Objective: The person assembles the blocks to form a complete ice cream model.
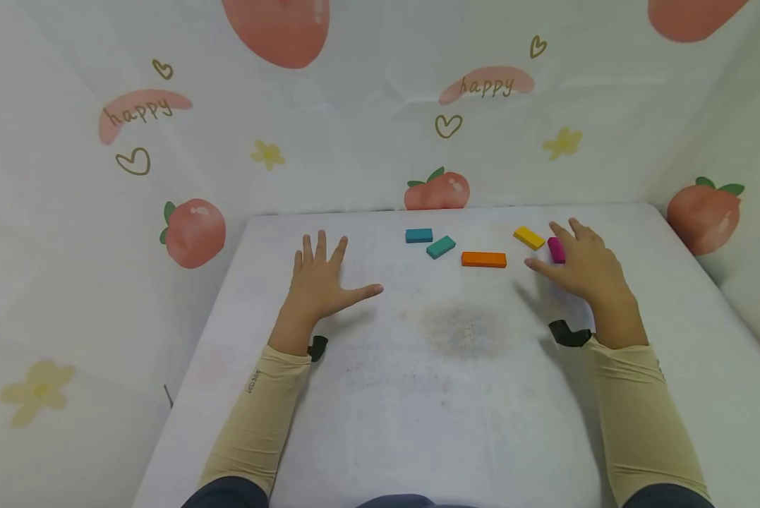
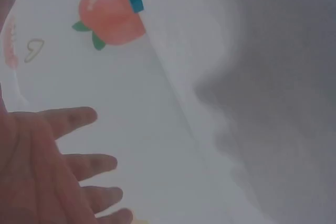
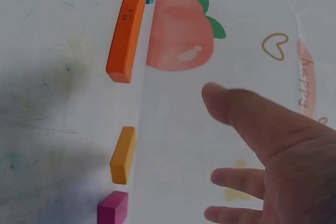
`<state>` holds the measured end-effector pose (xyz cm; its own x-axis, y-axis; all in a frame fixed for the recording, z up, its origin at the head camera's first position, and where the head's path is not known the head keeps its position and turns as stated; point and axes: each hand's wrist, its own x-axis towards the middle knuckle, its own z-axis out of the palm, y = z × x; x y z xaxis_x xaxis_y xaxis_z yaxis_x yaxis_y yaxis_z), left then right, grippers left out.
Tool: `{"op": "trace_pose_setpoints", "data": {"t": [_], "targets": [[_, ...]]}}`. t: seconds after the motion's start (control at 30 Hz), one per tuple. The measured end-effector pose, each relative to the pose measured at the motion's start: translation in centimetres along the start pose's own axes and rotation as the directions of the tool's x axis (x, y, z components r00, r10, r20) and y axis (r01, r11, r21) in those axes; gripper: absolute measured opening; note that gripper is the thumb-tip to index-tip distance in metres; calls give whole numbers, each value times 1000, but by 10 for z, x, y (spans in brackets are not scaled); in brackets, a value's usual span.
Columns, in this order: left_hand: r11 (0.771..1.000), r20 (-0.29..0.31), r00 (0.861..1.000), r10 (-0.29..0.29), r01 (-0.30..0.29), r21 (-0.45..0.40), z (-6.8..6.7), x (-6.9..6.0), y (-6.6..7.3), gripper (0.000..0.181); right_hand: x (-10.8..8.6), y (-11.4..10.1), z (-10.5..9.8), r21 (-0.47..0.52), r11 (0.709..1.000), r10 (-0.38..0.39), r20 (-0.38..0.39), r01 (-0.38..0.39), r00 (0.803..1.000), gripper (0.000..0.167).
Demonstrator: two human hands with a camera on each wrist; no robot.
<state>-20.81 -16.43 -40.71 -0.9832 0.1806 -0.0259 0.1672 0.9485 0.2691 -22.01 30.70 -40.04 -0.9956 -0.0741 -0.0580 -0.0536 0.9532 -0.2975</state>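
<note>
The left grip (image 1: 316, 286) is spread wide over the tabletop (image 1: 380, 423), holding nothing, thumb stretched inward. The right grip (image 1: 586, 264) is likewise opened out and bare. Shadows fall on the tabletop below both.

Nearest the right grip is the magenta block (image 1: 556, 250), partly hidden behind it in the head view; the yellow block (image 1: 528, 238) lies just beyond its thumb. Between the grips are the orange block (image 1: 484, 259), then, further toward the left grip, the teal block (image 1: 440, 247) and blue block (image 1: 419, 236).

The tabletop is white, with a brownish smudge (image 1: 465, 328) between the grips and slightly nearer the body, and small specks around it. Beyond the grips hangs a white backdrop (image 1: 354, 141) printed with peaches, gold hearts, yellow flowers and "happy"; it also runs along both sides.
</note>
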Motion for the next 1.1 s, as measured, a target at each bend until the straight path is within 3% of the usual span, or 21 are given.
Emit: {"op": "trace_pose_setpoints", "data": {"t": [0.17,0.3,0.4,0.63,1.1], "targets": [[994,-53,993,104,-106,-28,5,5,2,111,2,4,3,55,999,9,-91,-4,996,85],[974,-132,968,212,-221,-59,9,5,7,88,2,7,6,108,993,54,-155,-37,986,72],[958,-164,952,259,-274,-82,10,4,13,75,2,9,9,145,986,103,-128,-84,986,68],[932,-175,933,315,-339,-129,12,10,31,63,5,17,14,242,967,108,-93,-83,990,58],[866,-126,879,460,-476,-154,22,36,83,53,15,34,29,213,967,159,-66,-142,985,48]]}}
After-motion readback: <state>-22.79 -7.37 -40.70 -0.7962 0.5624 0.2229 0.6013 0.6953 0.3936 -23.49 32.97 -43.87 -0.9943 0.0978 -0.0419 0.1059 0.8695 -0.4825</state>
